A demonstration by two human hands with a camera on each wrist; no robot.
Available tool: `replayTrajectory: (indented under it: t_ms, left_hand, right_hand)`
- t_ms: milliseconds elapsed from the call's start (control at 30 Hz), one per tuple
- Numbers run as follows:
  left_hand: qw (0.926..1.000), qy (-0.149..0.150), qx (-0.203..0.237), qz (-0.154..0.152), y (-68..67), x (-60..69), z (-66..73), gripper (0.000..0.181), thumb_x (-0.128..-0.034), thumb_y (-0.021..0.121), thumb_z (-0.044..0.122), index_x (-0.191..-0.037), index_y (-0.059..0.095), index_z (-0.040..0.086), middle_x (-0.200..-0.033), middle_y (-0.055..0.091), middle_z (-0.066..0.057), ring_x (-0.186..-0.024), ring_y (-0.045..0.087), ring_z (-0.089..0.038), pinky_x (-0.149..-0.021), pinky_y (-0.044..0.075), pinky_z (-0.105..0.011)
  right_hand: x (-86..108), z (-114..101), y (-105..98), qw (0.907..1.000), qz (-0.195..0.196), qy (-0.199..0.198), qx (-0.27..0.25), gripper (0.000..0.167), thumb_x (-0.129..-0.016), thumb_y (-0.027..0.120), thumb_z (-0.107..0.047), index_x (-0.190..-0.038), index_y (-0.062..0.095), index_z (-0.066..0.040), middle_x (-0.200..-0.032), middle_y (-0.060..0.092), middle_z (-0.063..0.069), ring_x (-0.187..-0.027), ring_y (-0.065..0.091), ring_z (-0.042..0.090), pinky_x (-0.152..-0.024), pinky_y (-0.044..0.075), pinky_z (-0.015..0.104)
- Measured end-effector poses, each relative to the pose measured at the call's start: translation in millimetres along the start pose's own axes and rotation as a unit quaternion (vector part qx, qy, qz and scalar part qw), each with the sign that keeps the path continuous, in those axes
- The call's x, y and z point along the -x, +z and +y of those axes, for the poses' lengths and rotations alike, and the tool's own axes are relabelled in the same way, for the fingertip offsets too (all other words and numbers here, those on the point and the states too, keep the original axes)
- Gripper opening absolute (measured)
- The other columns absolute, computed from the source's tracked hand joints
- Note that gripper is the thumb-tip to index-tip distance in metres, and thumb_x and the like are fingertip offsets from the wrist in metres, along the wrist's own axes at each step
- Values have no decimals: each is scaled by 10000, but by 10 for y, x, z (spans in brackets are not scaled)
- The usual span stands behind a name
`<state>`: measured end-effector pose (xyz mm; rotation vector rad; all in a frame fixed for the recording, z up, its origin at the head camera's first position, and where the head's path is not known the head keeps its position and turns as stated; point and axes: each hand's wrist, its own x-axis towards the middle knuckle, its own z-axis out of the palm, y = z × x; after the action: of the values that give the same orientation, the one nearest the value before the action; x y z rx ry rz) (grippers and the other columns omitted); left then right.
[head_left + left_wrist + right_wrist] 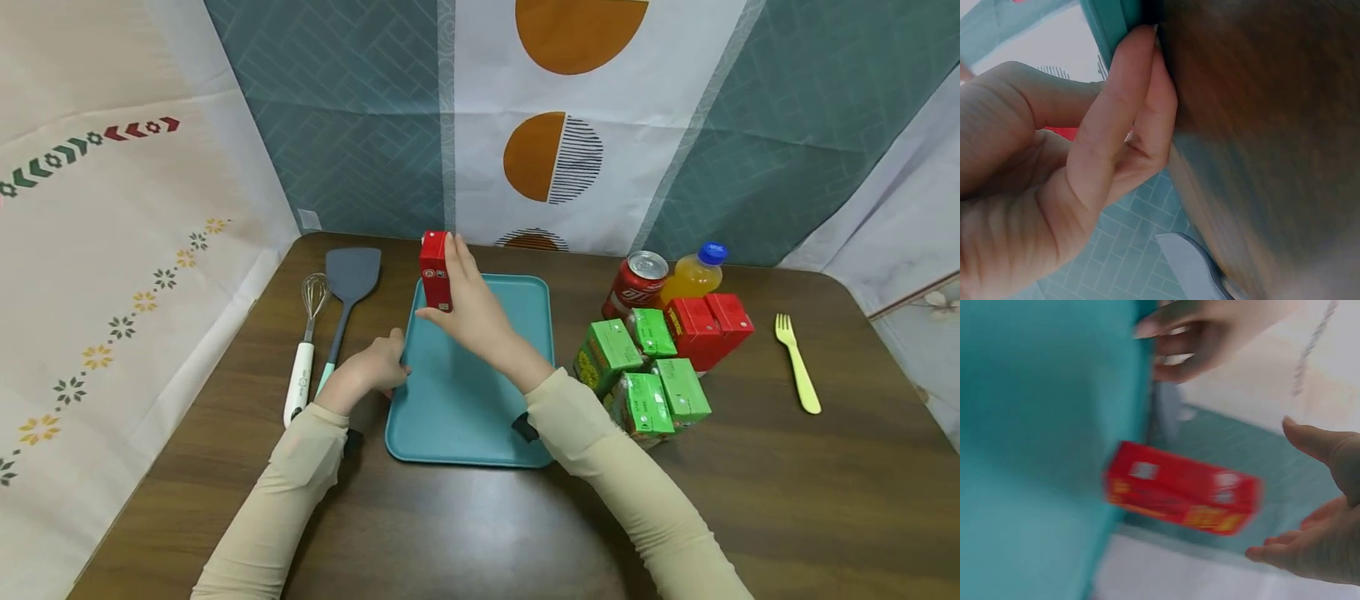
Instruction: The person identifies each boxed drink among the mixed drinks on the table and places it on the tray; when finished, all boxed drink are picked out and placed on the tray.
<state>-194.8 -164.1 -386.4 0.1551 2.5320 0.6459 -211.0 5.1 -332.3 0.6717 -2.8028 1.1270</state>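
Observation:
A teal tray lies on the table in front of me. My left hand pinches its left rim, with thumb and curled fingers at the edge in the left wrist view. On the tray's far left corner stands a red drink carton, seen sideways in the right wrist view. My right hand is beside that carton, fingers extended. A gap shows between the carton and the right hand in the right wrist view, so nothing is held there.
Left of the tray lie a whisk and a grey spatula. To the right stand several green cartons, red cartons, a soda can and an orange drink bottle. A yellow fork lies farther right.

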Motion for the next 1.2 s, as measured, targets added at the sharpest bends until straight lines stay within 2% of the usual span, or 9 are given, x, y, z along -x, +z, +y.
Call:
replayTrajectory:
  t_ms: [167, 333, 467, 700, 833, 933, 1067, 1167, 1200]
  left_hand:
    - [9999, 46, -92, 76, 8, -2, -11, 447, -928, 507, 61, -1244, 276, -154, -1014, 555, -315, -577, 630, -217, -568, 502, -294]
    - [9999, 25, 140, 83, 34, 7, -32, 428, -929, 503, 51, -1240, 280, -142, -1036, 546, -332, -554, 624, -218, -536, 515, -297]
    - [9998, 54, 204, 66, 42, 2, -31, 433, -933, 496, 51, -1250, 269, -138, -1042, 543, -332, -558, 616, -214, -523, 507, -292]
    - [10000, 14, 50, 23, 27, -19, -41, 601, -921, 497, 54, -1354, 140, -162, -1034, 562, -328, -534, 619, -204, -534, 495, -282]
    - [9999, 37, 94, 13, 19, -24, -50, 632, -915, 491, 38, -1366, 100, -170, -1068, 545, -355, -540, 627, -208, -536, 515, -290]
    - [9999, 25, 155, -17, 18, -14, -48, 658, -921, 486, 35, -1383, 64, -170, -1117, 520, -376, -544, 630, -211, -539, 526, -296]
    - [9999, 3, 168, -35, 16, 1, -31, 655, -931, 479, 43, -1390, 58, -161, -1123, 522, -375, -533, 625, -213, -551, 522, -292]
    - [9999, 5, 148, -18, 15, 6, -17, 652, -933, 481, 45, -1389, 61, -159, -1102, 532, -370, -521, 621, -213, -552, 519, -291]
    - [9999, 9, 129, -10, 16, 3, -14, 656, -934, 483, 46, -1390, 58, -159, -1100, 534, -368, -517, 620, -213, -552, 518, -288]
  right_hand:
    - [330, -200, -247, 9959, 51, -618, 657, 987, -812, 716, -353, -1513, 59, -128, -1572, 51, 37, -1413, 181, 212, -1029, 390, 427]
    - [725, -186, -502, 9874, 436, -1305, 784, 923, -809, 725, -340, -1507, 155, -143, -1551, 172, 26, -1365, 302, 199, -1003, 421, 412]
    - [1064, -88, -698, 9835, 566, -1414, 973, 906, -784, 751, -342, -1495, 220, -161, -1525, 251, 18, -1341, 345, 203, -1023, 395, 442]
    - [1444, 397, -1040, 9864, 339, -1387, 813, 898, -728, 808, -189, -1463, 294, -141, -1490, 308, 53, -1334, 349, 229, -935, 467, 441]
    - [1579, 749, -1270, 9805, 658, -1543, 1020, 886, -665, 838, -108, -1422, 378, -107, -1444, 382, 75, -1313, 379, 225, -998, 408, 237]
    - [1671, 982, -1430, 9740, 942, -1777, 1043, 786, -706, 824, -217, -1375, 442, -60, -1394, 441, 122, -1298, 401, 207, -1019, 300, 103]
    - [1752, 1252, -1615, 9681, 1245, -1882, 1090, 732, -794, 690, -484, -1331, 494, -27, -1351, 481, 154, -1298, 404, 177, -1031, 282, 101]
    - [1775, 1413, -1750, 9681, 1395, -1661, 1258, 738, -738, 783, -385, -1322, 506, -29, -1351, 481, 157, -1298, 400, 179, -1042, 262, 109]
    - [1779, 1451, -1796, 9705, 1390, -1509, 1267, 744, -709, 820, -293, -1329, 500, -36, -1361, 469, 159, -1302, 392, 203, -1082, 250, 173]
